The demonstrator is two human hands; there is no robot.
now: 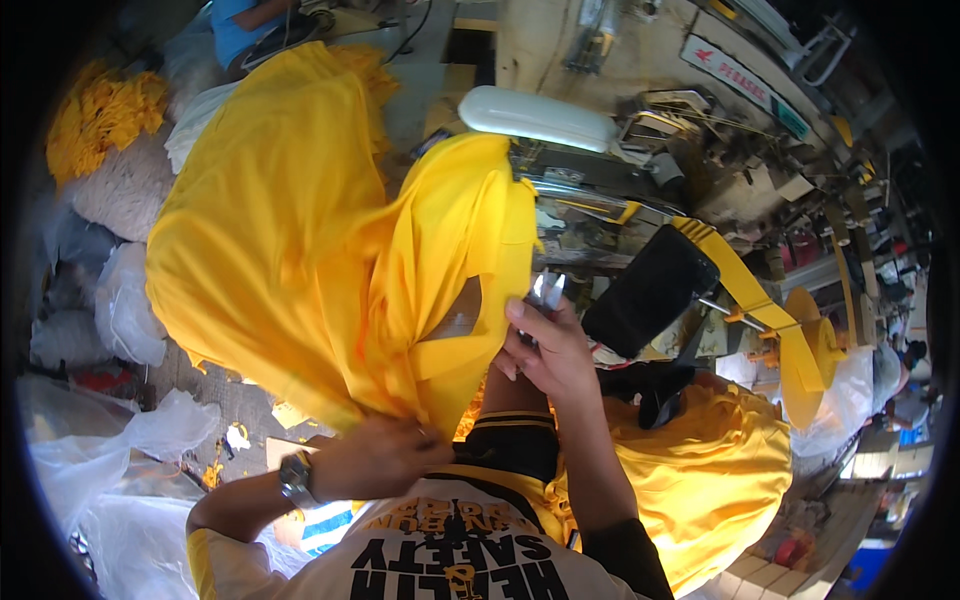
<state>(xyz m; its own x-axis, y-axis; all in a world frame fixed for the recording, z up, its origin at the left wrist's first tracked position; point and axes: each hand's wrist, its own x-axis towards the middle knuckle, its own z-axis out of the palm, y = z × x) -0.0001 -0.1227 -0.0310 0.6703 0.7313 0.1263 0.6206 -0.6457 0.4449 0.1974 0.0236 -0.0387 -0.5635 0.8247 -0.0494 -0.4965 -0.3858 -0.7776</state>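
Note:
A large piece of yellow fabric [290,220] hangs in folds before me, draped from the sewing machine side and spread to the left. My left hand [395,455], a metal watch at its wrist, is closed on the lower edge of the fabric near my lap; its fingertips are partly hidden and slightly blurred. Higher and to the right, my right hand [550,345] has its thumb and fingers closed around what look like small metal snips [547,288], whose shiny blades point up. Its thumb lies beside a narrow yellow strip of the fabric.
Behind the fabric stands a sewing machine with a white lamp [540,117]. A black phone [652,290] is mounted right of my right hand, near a roll of yellow tape [815,345]. More yellow cloth [700,480] is piled at my right; plastic bags [130,300] lie left.

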